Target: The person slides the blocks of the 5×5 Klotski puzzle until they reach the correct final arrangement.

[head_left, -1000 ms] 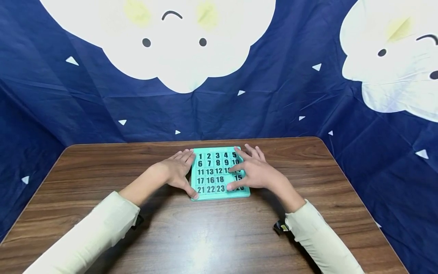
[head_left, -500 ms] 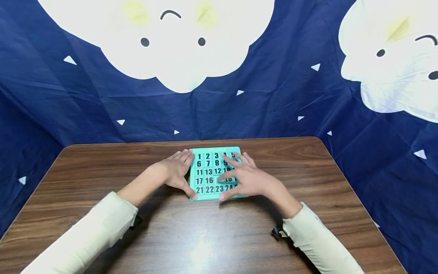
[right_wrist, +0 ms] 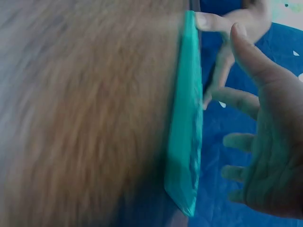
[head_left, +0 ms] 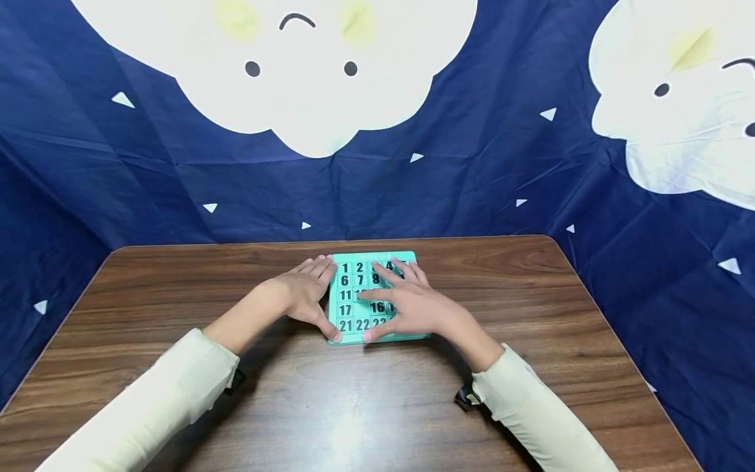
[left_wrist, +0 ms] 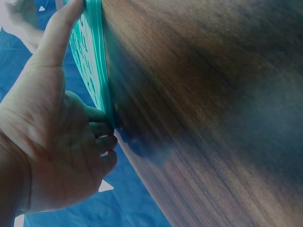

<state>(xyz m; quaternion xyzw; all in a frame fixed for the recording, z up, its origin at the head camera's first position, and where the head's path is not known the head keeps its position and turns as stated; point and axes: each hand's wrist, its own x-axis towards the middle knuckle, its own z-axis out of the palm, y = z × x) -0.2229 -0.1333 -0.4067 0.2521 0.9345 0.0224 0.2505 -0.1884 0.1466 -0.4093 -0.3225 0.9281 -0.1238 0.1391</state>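
Note:
A turquoise number slide puzzle (head_left: pixel 350 338) lies flat on the wooden table, black numerals on its tiles. My left hand (head_left: pixel 302 296) holds its left side, the thumb on the near left corner and the fingers at the far left corner. In the left wrist view, the fingertips (left_wrist: pixel 106 130) bend against the frame's edge. My right hand (head_left: pixel 415 305) spreads above the right part, the index fingertip at the 13 tile and hiding part of it. A gap shows in the fourth row between 17 and 16. Several tiles on the right are covered by this hand.
The brown wooden table (head_left: pixel 283 406) has its far edge just behind the puzzle. Blue cloth (head_left: pixel 366 196) with white clouds hangs behind and at the sides. Dark wrist devices (head_left: pixel 466 397) sit by the cuffs.
My right hand has moved left across the puzzle. The gap in the fourth row has shifted left as 18 and then 16 slid right. The left hand stays in place.

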